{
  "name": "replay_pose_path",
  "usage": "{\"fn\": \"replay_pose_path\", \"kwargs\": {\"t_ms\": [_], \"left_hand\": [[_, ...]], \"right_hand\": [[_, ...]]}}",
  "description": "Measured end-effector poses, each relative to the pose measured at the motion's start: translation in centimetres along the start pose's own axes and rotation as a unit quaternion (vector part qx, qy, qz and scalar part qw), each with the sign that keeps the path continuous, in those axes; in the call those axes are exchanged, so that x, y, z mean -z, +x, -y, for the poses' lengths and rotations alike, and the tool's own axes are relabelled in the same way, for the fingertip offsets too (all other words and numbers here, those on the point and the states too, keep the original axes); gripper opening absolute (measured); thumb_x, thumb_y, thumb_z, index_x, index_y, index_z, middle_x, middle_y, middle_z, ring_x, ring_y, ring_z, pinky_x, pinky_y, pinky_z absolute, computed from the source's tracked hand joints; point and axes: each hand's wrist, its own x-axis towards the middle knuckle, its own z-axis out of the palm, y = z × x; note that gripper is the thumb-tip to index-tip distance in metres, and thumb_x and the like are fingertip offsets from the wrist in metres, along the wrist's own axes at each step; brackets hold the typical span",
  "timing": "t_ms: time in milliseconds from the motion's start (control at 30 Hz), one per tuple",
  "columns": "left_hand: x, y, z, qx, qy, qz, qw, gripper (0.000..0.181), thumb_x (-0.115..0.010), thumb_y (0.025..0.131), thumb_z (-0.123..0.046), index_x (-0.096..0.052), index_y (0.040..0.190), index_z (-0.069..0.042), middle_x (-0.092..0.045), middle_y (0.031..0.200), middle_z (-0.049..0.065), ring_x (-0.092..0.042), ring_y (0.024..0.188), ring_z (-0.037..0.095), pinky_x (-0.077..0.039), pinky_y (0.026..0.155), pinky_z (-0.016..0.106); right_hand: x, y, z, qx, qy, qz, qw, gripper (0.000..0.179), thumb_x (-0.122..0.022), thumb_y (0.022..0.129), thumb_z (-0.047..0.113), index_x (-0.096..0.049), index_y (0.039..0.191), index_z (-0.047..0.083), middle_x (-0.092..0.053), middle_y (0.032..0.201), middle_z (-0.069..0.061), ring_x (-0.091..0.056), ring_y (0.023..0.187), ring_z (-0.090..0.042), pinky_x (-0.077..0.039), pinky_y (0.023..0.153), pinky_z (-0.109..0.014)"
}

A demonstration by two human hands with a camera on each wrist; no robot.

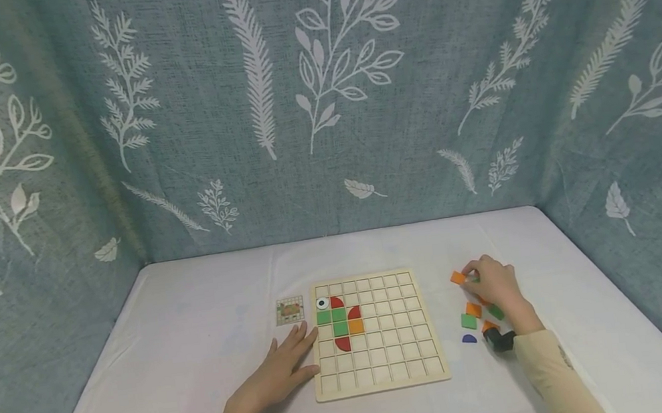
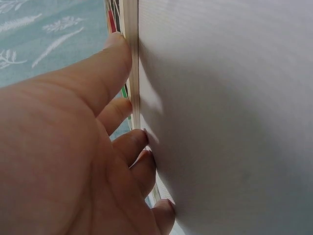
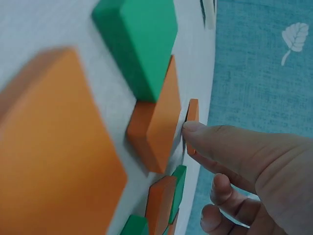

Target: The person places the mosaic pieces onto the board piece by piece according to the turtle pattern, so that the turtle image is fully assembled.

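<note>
At the pile of loose tiles on the right, my right hand (image 1: 493,283) pinches an orange square tile (image 1: 458,278) between thumb and fingers. In the right wrist view the thumb lies on that tile (image 3: 194,111), close to the table. My left hand (image 1: 282,372) rests with extended fingers against the left edge of a wooden grid board (image 1: 395,354). On the board sit a white eye tile (image 1: 322,303), red quarter-round tiles (image 1: 343,344), green squares (image 1: 340,328) and an orange square (image 1: 356,326).
A small picture card (image 1: 290,310) lies left of the board. Near the right hand are a green square (image 1: 468,321), an orange tile (image 1: 473,310), a blue half-round tile (image 1: 469,339) and several others. A patterned curtain (image 1: 305,189) stands behind the white table (image 1: 209,313).
</note>
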Motion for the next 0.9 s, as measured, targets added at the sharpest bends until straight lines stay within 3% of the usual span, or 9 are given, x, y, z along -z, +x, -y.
{"fn": "replay_pose_path", "kwargs": {"t_ms": [467, 900], "left_hand": [[0.1, 0.0, 0.0, 0.003, 0.002, 0.0, 1.0, 0.067, -0.056, 0.089, -0.042, -0.036, 0.143, -0.01, -0.025, 0.151, 0.016, -0.014, 0.141, 0.035, -0.003, 0.111, 0.061], [0.1, 0.0, 0.2, -0.002, 0.002, 0.001, 1.0, 0.067, -0.056, 0.089, -0.043, -0.036, 0.143, -0.01, -0.025, 0.151, 0.015, -0.015, 0.141, 0.035, -0.004, 0.111, 0.061]], "right_hand": [[-0.2, -0.4, 3.3, 0.035, 0.013, -0.01, 0.9993, 0.023, -0.069, 0.083, 0.025, -0.07, 0.1, 0.01, -0.054, 0.081, -0.006, -0.049, 0.069, -0.02, -0.034, 0.068, -0.04], [-0.7, -1.9, 7.6, 0.111, 0.027, -0.026, 0.9932, 0.016, -0.069, 0.082, 0.021, -0.07, 0.096, 0.014, -0.052, 0.077, 0.0, -0.047, 0.07, -0.015, -0.031, 0.068, -0.035]]}}
